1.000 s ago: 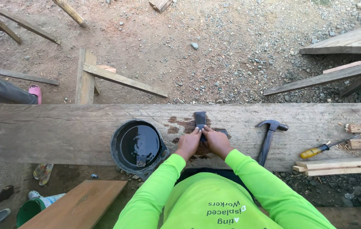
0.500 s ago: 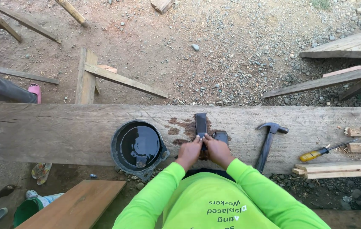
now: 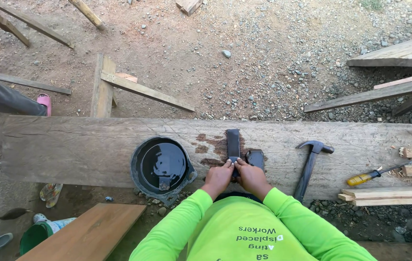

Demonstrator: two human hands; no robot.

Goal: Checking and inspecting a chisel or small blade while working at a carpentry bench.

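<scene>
Dark rectangular sharpening stone (image 3: pixel 233 140), long and narrow, lies lengthwise on the broad weathered timber beam (image 3: pixel 70 145) serving as desk, at frame centre, ringed by dark wet stains on the wood.

Head view, findings:

- Left hand (image 3: pixel 217 178) and right hand (image 3: pixel 253 177) meet at the near end of the stone, fingertips pressed together onto a small dark piece there. Each grip is closed down onto it; what the piece is cannot be told, as the fingers cover it.
- Change noted: a second ago the hands sat higher, about mid-stone; half a second ago lower; now they are at its near end. The piece has travelled toward the body along the stone, while the stone has kept its place. This reads, in my judgement, as the return half of a rubbing stroke, with the wet marks consistent with honing in progress.
- A second small dark block (image 3: pixel 255 157) rests just right of the stone, touching the right hand's knuckles.
- Round black basin of dark liquid (image 3: pixel 162 166) sits left of the hands, overhanging the near edge of the beam.
- Black claw hammer (image 3: pixel 311 165) lies to the right, apart from the hands; a yellow-handled screwdriver (image 3: pixel 373 174) lies farther right, beside stacked wooden offcuts (image 3: pixel 385 195).
- Loose planks (image 3: pixel 145 91) lie on the gravel in the upper frame.
</scene>
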